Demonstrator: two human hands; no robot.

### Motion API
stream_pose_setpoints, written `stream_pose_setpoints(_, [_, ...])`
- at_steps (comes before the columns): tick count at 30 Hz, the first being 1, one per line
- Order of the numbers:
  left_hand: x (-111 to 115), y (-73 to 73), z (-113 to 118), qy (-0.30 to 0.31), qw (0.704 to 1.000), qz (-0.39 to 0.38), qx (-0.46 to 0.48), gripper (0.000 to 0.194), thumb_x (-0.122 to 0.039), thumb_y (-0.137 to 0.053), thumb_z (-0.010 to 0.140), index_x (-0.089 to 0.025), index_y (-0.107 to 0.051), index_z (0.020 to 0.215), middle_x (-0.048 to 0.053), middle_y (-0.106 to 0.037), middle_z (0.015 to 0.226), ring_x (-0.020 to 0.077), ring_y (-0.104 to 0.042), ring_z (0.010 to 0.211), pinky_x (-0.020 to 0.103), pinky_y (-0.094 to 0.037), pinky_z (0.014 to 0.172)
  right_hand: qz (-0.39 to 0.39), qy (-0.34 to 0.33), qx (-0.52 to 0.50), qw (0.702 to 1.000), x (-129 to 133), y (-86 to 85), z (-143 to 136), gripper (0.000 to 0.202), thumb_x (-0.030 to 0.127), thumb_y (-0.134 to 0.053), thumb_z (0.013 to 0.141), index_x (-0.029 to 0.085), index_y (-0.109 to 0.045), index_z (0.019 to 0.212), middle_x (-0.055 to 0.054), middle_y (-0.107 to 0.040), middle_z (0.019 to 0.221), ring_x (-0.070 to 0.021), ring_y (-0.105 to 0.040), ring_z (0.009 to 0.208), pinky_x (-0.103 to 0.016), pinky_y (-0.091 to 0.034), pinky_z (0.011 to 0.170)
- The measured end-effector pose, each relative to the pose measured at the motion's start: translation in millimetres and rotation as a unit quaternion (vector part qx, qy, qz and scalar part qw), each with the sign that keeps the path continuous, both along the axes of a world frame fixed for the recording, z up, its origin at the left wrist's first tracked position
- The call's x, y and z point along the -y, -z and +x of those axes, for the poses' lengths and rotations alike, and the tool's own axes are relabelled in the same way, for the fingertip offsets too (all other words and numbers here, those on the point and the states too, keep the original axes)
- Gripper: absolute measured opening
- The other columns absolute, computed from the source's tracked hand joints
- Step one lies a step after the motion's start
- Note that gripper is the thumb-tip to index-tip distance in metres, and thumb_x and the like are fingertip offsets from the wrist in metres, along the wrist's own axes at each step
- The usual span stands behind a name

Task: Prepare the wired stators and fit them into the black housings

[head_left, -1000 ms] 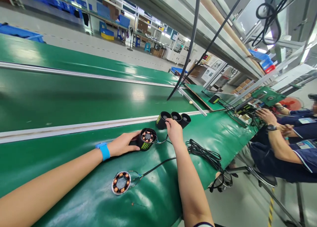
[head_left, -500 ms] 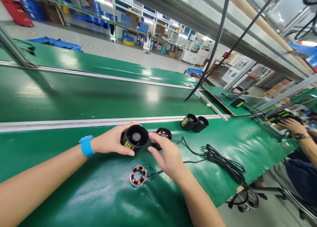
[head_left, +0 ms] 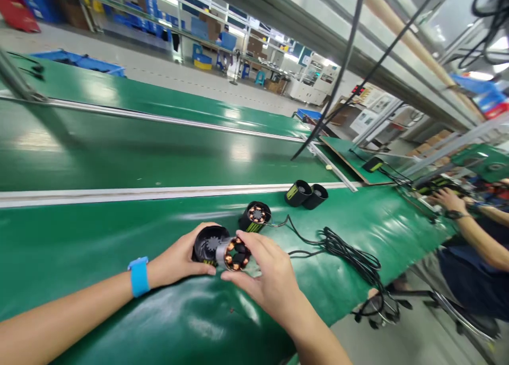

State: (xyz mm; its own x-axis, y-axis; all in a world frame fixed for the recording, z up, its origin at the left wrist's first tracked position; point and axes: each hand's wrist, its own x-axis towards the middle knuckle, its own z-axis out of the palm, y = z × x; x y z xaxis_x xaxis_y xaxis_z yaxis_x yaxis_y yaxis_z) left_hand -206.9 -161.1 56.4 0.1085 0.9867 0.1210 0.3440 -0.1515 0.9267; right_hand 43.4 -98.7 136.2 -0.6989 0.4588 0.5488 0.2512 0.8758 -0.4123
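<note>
My left hand (head_left: pixel 183 254) grips a black cylindrical housing (head_left: pixel 201 244) with yellow-green marks, its open end tilted toward me and a grey toothed piece inside. In my right hand (head_left: pixel 267 264) is a motor stator (head_left: pixel 234 254), a metal ring with copper coils, held between thumb and fingers at the housing's mouth. Whether the two parts touch, I cannot tell. Just behind stands a second housing (head_left: pixel 251 224) with a coil stator in its opening and wires running out to the right.
Two more black housings (head_left: pixel 305 195) stand together farther back. A bundle of black cable (head_left: pixel 350 256) lies to the right on the green mat (head_left: pixel 167 314). A white strip (head_left: pixel 119 194) edges the bench. At far right, a co-worker's hand (head_left: pixel 449 199) handles dark parts.
My right hand has picked the loose stator up off the mat and brought it to the housing. My left hand has lowered the housing slightly toward me.
</note>
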Motion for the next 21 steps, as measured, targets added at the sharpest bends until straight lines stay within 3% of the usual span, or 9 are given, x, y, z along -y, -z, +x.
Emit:
stream_pose_setpoints(3, [-4.1,3.7,15.4,0.026,0.999,0.002,0.018,0.086,-0.064,-0.082,0.081,-0.029,-0.041,0.148,0.010,-0.060,0.145,0.0333,-0.061,0.131,0.046,-0.053,0.112,0.007,0.016,0.049,0.999,0.6,-10.8,-9.1,0.061,0.053,-0.072,0.097,0.013,-0.059,0.141,-0.014,-0.074,0.123,-0.0249,-0.073,0.111,-0.035,-0.062,0.097])
stream_pose_setpoints(8, [-9.2,8.3,18.3,0.046,0.999,0.005,0.010,0.078,-0.057,-0.082,0.085,-0.032,-0.042,0.148,0.007,-0.060,0.145,0.0313,-0.064,0.127,0.042,-0.055,0.110,-0.063,0.032,0.143,0.987,-1.2,-20.6,-18.4,0.054,0.046,-0.076,0.095,0.018,-0.061,0.139,-0.009,-0.074,0.122,-0.0243,-0.072,0.112,-0.035,-0.062,0.097])
stream_pose_setpoints(14, [-7.4,10.0,17.7,0.047,0.998,-0.022,0.032,0.083,-0.054,-0.085,0.082,-0.034,-0.042,0.150,0.007,-0.060,0.146,0.0318,-0.065,0.126,0.039,-0.058,0.105,-0.135,-0.039,0.034,0.990,-17.4,-18.3,-16.1,0.061,0.038,-0.087,0.087,0.019,-0.062,0.139,-0.005,-0.075,0.127,-0.0170,-0.072,0.116,-0.026,-0.058,0.104])
stream_pose_setpoints(18, [-6.7,3.3,23.7,0.054,0.996,-0.034,0.066,0.079,-0.057,-0.086,0.082,-0.034,-0.046,0.147,0.007,-0.061,0.146,0.0314,-0.064,0.128,0.040,-0.056,0.108,-0.108,-0.054,-0.049,0.991,-16.2,-5.2,-18.7,0.065,0.048,-0.078,0.093,0.025,-0.054,0.148,-0.005,-0.075,0.129,-0.0167,-0.074,0.115,-0.025,-0.060,0.101])
stream_pose_setpoints(21, [-6.9,-1.6,27.5,0.062,0.993,-0.053,0.084,0.078,-0.058,-0.086,0.080,-0.035,-0.047,0.144,0.006,-0.063,0.142,0.0301,-0.065,0.126,0.038,-0.056,0.106,-0.090,-0.032,-0.058,0.994,-12.2,0.7,-18.3,0.064,0.056,-0.074,0.094,0.026,-0.054,0.147,-0.005,-0.078,0.119,-0.0189,-0.078,0.102,-0.026,-0.064,0.091])
